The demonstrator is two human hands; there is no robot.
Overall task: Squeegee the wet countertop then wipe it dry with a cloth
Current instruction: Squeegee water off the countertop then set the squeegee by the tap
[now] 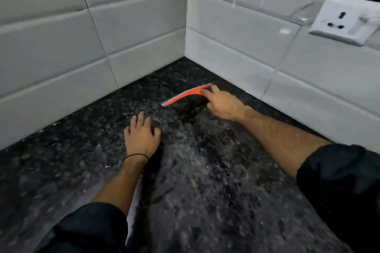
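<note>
A red squeegee [186, 95] with a pale blade edge rests on the dark speckled granite countertop [205, 181], close to the inner corner of the tiled walls. My right hand [223, 103] grips it from the right, index finger stretched along its top. Palm down and fingers spread, my left hand [142, 134] lies flat on the counter, a little nearer and to the left of the squeegee. The stone glistens with water around both hands. No cloth is in view.
White tiled walls [102, 37] meet at a corner behind the squeegee. A white wall socket [345, 21] is on the right wall, with water streaks on the tiles beside it. Dark sleeves cover both my upper forearms.
</note>
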